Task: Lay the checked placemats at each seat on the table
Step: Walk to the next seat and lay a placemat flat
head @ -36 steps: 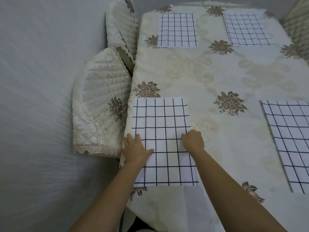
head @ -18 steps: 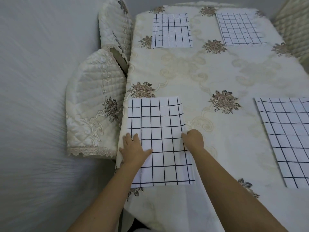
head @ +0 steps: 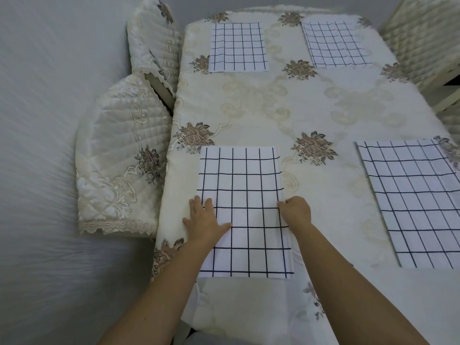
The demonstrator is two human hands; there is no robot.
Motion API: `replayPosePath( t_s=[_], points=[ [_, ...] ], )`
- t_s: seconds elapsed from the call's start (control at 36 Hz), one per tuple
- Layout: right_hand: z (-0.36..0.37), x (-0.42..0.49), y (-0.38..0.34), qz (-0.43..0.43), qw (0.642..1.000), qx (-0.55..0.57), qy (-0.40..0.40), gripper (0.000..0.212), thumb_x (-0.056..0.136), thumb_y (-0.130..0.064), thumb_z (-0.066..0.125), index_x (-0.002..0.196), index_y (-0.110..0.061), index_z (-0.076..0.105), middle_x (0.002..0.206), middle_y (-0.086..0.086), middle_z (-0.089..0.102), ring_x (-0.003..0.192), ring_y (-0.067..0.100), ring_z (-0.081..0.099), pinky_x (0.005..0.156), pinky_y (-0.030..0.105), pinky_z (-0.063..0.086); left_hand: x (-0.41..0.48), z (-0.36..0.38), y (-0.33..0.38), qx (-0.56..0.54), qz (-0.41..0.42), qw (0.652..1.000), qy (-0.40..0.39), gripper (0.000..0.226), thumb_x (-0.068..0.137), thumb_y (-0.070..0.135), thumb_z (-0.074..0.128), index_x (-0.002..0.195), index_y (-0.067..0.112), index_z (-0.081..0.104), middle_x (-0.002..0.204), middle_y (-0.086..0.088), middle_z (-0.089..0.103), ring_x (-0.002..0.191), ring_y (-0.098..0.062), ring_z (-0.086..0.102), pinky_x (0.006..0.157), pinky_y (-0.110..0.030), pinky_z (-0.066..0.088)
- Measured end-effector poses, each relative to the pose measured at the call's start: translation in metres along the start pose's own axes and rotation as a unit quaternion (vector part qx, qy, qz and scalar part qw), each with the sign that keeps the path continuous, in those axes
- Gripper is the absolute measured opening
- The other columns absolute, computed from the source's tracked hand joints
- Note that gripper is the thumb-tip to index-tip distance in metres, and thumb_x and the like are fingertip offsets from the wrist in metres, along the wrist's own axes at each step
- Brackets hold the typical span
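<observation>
Several white placemats with a dark check lie flat on the cream flowered tablecloth [head: 261, 110]. The near left placemat [head: 246, 183] is under both hands. My left hand [head: 206, 221] lies flat on its left edge, fingers spread. My right hand [head: 297, 211] is curled, pinching the mat's right edge. Another placemat [head: 418, 202] lies at the near right, running out of frame. Two more lie at the far end: the far left placemat [head: 238, 47] and the far right placemat [head: 336, 43].
Two chairs with quilted cream covers stand pushed in at the table's left side, the nearer chair [head: 119, 158] and the farther chair [head: 154, 43]. A third covered chair [head: 423, 38] stands at the far right. Grey floor [head: 44, 120] lies to the left.
The near left placemat has shifted slightly away from the table's left edge under both hands. The view has drifted a little; the other mats stay put.
</observation>
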State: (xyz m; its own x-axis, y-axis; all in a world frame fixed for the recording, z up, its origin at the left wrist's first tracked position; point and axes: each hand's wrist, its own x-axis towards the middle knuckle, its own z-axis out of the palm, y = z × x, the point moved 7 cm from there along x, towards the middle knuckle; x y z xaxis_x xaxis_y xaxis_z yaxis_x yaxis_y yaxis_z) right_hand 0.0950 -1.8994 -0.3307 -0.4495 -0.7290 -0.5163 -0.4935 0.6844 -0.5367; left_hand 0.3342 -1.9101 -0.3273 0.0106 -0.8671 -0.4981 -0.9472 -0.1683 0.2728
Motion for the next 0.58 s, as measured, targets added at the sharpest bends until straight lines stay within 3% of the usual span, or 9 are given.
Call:
replayPosePath(
  t_s=[0.33, 0.47, 0.58],
  points=[
    [-0.018, 0.002, 0.015, -0.001, 1.0, -0.012, 0.018, 0.049, 0.092, -0.013, 0.049, 0.048, -0.012, 0.028, 0.048, 0.002, 0.029, 0.044, 0.015, 0.029, 0.045, 0.027, 0.021, -0.009, 0.013, 0.019, -0.014, 0.0, 1.0, 0.003, 0.088, 0.082, 0.05, 0.062, 0.146, 0.015, 0.014, 0.156, -0.011, -0.009, 0.145, -0.025, -0.01, 0.111, -0.057, 0.016],
    [-0.015, 0.004, 0.012, -0.008, 1.0, -0.012, 0.017, 0.042, 0.093, -0.016, 0.049, 0.053, -0.008, 0.038, 0.05, 0.002, 0.037, 0.047, 0.015, 0.035, 0.056, 0.026, 0.031, -0.013, 0.014, 0.019, -0.025, -0.009, 1.0, 0.005, 0.089, 0.081, 0.049, 0.064, 0.146, 0.015, 0.014, 0.156, -0.01, -0.009, 0.145, -0.025, -0.01, 0.111, -0.057, 0.017],
    [-0.015, 0.007, 0.009, -0.016, 1.0, -0.007, 0.018, 0.046, 0.092, -0.015, 0.05, 0.05, -0.011, 0.032, 0.049, 0.002, 0.034, 0.046, 0.015, 0.033, 0.048, 0.027, 0.026, -0.017, 0.015, 0.018, -0.036, -0.011, 0.999, 0.007, 0.087, 0.081, 0.047, 0.064, 0.145, 0.015, 0.015, 0.156, -0.012, -0.009, 0.145, -0.026, -0.009, 0.11, -0.057, 0.017]
  ],
)
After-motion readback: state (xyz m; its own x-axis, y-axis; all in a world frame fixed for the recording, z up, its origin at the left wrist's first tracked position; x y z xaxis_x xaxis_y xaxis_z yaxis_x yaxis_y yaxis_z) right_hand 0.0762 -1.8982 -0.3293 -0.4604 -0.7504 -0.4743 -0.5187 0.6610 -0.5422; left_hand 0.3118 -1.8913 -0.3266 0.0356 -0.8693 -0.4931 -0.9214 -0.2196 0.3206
